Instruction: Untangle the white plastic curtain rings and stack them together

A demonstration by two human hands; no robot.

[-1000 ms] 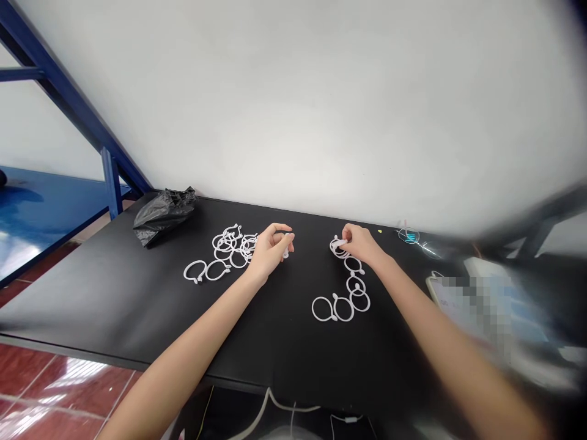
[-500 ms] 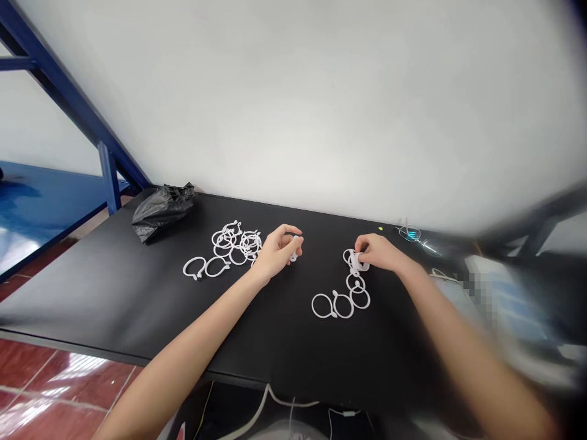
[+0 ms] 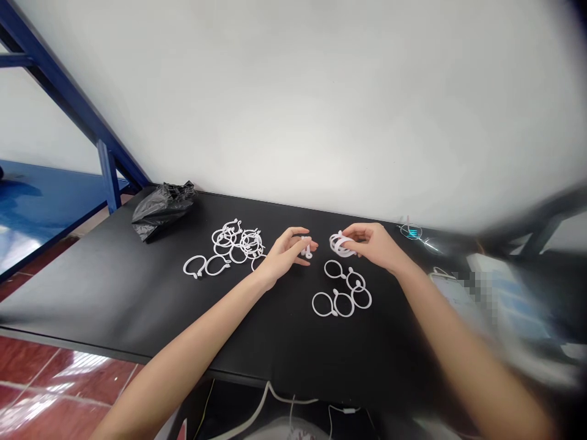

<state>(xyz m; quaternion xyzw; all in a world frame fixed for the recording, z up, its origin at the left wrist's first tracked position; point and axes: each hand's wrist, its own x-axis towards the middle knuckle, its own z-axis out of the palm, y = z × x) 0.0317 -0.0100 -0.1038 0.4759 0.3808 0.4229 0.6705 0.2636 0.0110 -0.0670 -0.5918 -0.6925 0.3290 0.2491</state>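
Note:
Several white curtain rings point(image 3: 342, 244), each with a small eyelet, are bunched in my right hand point(image 3: 373, 244), pinched between thumb and fingers. Facing it, my left hand point(image 3: 284, 253) is closed around more white curtain rings point(image 3: 306, 247), seen partly edge-on, their eyelets poking out between thumb and fingers. A small gap separates the two bunches. On the black tabletop below my right hand lie several loose curtain rings point(image 3: 343, 304), some overlapping. To the left of my left hand spreads a tangled pile of curtain rings point(image 3: 238, 242); my left wrist partly hides one.
A crumpled black plastic bag point(image 3: 165, 208) lies at the back left of the black table point(image 3: 123, 293). Eyeglasses point(image 3: 410, 231) rest near the wall at the back right. Blurred pale items stand at the right. Cables point(image 3: 257, 415) hang below the front edge.
My right hand has moved left and up, toward my left hand, carrying its bunch of rings. A loose ring now shows where the bunch was close by. My left hand has shifted slightly right.

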